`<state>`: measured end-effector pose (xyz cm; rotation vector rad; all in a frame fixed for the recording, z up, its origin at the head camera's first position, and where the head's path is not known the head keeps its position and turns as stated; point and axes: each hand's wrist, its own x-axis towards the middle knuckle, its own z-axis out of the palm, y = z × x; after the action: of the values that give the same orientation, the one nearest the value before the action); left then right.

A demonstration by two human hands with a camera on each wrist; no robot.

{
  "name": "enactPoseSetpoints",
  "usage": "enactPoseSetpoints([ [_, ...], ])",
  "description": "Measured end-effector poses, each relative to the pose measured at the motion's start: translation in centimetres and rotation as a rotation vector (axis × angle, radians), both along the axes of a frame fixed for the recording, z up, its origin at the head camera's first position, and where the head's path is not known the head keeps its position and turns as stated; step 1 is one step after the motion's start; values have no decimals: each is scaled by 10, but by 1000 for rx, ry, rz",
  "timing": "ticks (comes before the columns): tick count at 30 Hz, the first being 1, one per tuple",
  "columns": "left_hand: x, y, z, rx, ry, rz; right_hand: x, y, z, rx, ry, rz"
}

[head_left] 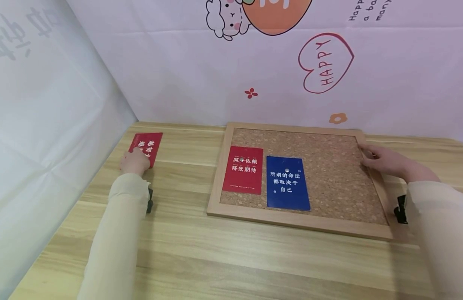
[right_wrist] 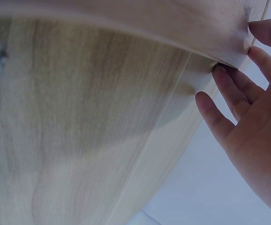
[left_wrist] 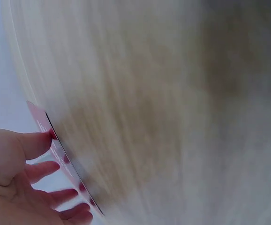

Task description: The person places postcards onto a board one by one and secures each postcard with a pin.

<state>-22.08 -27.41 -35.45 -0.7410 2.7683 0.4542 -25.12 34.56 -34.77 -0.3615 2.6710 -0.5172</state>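
Note:
In the head view my left hand point(head_left: 135, 162) is at a red card point(head_left: 152, 143) with white writing, on the table's left side. My thumb tip meets one edge of the card, with the other fingertips spread along its glossy face in the left wrist view. My right hand point(head_left: 389, 161) touches the right side of a wood-framed cork board point(head_left: 329, 179) near its far corner, fingers fairly straight. Thumb and index finger touch the frame point(right_wrist: 191, 35) in the right wrist view. On the cork, another red card point(head_left: 243, 179) and a blue card point(head_left: 287, 198) sit side by side.
Each of these two cards carries a small round pin near its upper part. The board lies flat on a wooden table point(head_left: 201, 266). A white printed cloth point(head_left: 178, 66) hangs behind the table, and more white cloth point(head_left: 43, 125) hangs along the left.

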Motion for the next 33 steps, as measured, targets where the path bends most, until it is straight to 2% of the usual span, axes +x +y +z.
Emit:
enactPoseSetpoints([
  [3,0,0,0,32,-3,29,0,0,0,-1,-2,-1],
  [7,0,0,1,51,29,61,0,1,-1,-20,-5,-3],
  [15,2,0,2,8,58,79,-1,2,-3,-46,-5,-1],
  [18,2,1,2,-1,83,68,-2,2,-3,-44,1,2],
  [24,2,5,4,-44,126,3,-2,1,-4,-37,11,1],
  [33,0,11,8,105,213,-32,-2,3,-4,-31,20,3],
])
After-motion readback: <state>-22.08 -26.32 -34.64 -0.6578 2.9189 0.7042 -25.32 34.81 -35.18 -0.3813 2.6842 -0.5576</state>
